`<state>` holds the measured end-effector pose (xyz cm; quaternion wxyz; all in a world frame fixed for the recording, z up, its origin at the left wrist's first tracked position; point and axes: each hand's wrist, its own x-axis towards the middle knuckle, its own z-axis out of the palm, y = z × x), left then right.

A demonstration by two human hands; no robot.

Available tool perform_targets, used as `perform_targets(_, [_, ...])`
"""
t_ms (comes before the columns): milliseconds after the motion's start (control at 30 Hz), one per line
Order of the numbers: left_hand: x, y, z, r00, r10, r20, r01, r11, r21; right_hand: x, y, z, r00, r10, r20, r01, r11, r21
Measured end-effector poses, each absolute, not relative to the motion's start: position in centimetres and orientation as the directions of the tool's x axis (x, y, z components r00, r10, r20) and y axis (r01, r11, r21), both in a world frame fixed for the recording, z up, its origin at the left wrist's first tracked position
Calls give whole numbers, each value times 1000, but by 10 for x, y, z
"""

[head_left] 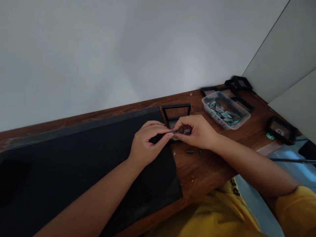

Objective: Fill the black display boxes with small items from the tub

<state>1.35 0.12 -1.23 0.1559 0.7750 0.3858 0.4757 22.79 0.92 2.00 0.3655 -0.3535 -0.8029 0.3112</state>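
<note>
Fingertips of my left hand (146, 140) and my right hand (199, 131) meet in a pinch at the middle of the table. Between them is a small, thin dark piece (174, 132), too small and shaded for its kind to show. Directly behind and beneath the hands stands an open black frame (176, 106) with a clear window, its lower part mostly covered by my fingers. Just in front of my right hand, a short dark piece (190, 151) and a smaller dark bit (200, 152) lie on the wood.
A black mat (81, 161) covers the left of the wooden table (204, 174). Shiny greenish pieces (223, 113) fill part of a clear plastic tub (243, 122) at right. Several black frames (242, 82) lie behind it; another frame (281, 130) sits near the right edge by a green tag (270, 136).
</note>
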Motion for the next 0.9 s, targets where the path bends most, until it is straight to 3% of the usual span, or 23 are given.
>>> perform_targets(533, [12,4,-13,147,777,612,531,-584,614,234,18,25,-437,876,202,438,404,-803])
perform_targets(700, [10,6,-18,71,810,583,583,-508,634,240,25,27,-325,937,127,610,311,-729])
perform_targets(900, [8,6,-22,51,838,544,597,-462,656,246,30,33,-286,954,-86,795,186,-577])
